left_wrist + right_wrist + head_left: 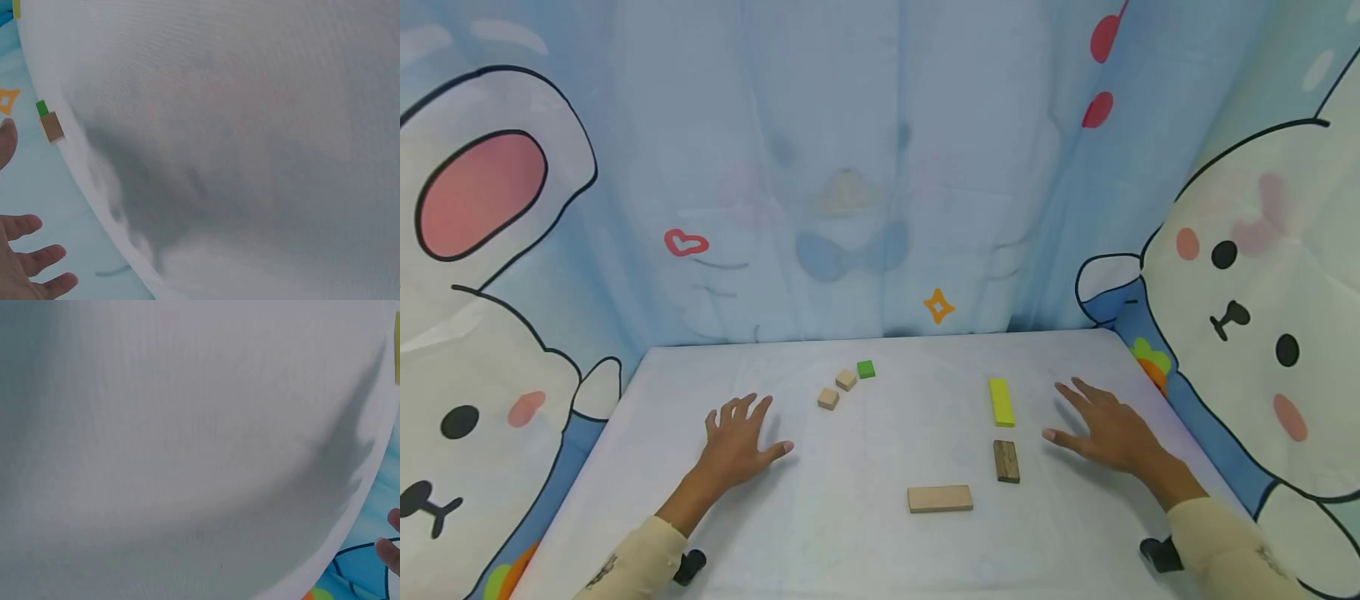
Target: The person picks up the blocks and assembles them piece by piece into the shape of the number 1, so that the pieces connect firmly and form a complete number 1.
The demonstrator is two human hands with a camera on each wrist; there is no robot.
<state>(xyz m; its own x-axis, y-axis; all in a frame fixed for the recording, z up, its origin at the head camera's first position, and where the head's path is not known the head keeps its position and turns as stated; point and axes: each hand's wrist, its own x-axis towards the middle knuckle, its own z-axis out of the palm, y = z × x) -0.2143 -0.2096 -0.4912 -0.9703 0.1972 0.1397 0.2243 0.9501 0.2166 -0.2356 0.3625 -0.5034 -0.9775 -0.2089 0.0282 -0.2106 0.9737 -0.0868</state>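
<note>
My left hand (737,446) hovers over the left side of the white table, fingers spread and holding nothing. Beyond its thumb lie two small plain wooden cubes (828,398) and a green cube (866,368), in a slanting row. My right hand (1108,429) is spread over the right side, also holding nothing. Left of it lie a yellow block (1002,402), long and flat, and a dark brown wooden block (1007,461). A light wooden plank-shaped block (940,498) lies nearer the front. In the left wrist view, fingers (44,259) show at the left edge, apart from the cloth.
A white cloth covers the table (865,433). A blue curtain (850,167) with cartoon animals hangs behind it and along both sides. Black wrist-camera mounts (690,567) stick out below both sleeves. Each hand casts a shadow on the cloth.
</note>
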